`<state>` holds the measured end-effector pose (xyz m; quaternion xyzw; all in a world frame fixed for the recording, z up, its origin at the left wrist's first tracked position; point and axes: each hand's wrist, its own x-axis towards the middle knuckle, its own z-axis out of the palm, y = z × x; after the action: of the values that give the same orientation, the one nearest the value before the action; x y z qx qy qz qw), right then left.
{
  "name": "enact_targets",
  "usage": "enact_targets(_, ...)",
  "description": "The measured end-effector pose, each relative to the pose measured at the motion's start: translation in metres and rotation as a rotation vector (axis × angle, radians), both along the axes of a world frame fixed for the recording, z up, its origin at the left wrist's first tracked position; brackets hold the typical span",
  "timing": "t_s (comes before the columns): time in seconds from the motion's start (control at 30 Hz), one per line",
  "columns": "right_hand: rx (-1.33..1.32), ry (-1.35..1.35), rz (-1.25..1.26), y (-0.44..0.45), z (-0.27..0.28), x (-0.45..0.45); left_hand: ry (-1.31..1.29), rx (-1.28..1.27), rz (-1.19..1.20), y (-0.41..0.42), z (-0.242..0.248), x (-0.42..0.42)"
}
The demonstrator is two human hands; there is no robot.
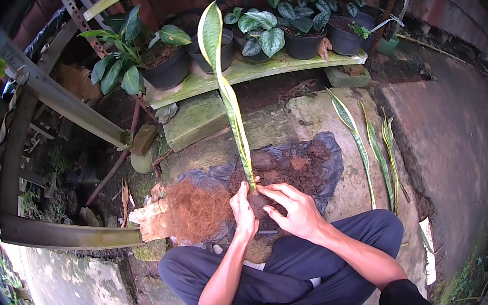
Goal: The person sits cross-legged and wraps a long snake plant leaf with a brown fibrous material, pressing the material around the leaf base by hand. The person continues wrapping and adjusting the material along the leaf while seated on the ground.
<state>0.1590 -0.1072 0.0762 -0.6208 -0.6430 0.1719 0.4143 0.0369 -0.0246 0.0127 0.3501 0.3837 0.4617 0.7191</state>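
Note:
A tall snake plant leaf with yellow edges [230, 104] stands upright before me, its base in a dark ball of soil [259, 203]. My left hand [244, 212] grips the base of the leaf and the side of the soil ball. My right hand [294, 210] is on the other side, fingers apart, its fingertips touching the top of the soil ball beside the leaf. Behind the hands, loose dark soil [303, 170] lies on a black plastic sheet [333, 155]. A heap of brown coconut fibre [198, 208] is left of my left hand.
Several cut snake plant leaves [353, 127] lie on the concrete slabs at the right. Potted plants in black pots [169, 68] line a mossy plank [257, 71] on blocks [196, 117] at the back. A metal frame [64, 101] stands at the left.

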Motion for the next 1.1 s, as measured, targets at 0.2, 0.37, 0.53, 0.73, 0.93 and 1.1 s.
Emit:
enact_targets(0.2,-0.069,0.076,-0.044,0.003,0.004,0.010,-0.052,-0.037,-0.012,0.011,0.006,-0.003)
enact_targets(0.37,-0.194,0.286,0.002,0.006,-0.008,0.008,-0.131,-0.046,-0.038,0.012,0.016,-0.005)
enact_targets(0.53,-0.296,0.446,0.039,0.012,-0.020,0.008,-0.090,-0.051,-0.038,0.012,0.020,-0.006)
enact_targets(0.73,-0.402,0.439,0.027,0.014,-0.028,0.012,-0.109,-0.030,-0.031,0.015,0.015,-0.009)
enact_targets(0.93,-0.393,0.598,0.030,0.014,-0.034,0.010,-0.146,-0.037,-0.033,0.016,0.016,-0.009)
enact_targets(1.1,-0.344,0.730,0.058,0.016,-0.046,0.011,-0.178,-0.053,-0.012,0.016,0.013,-0.009)
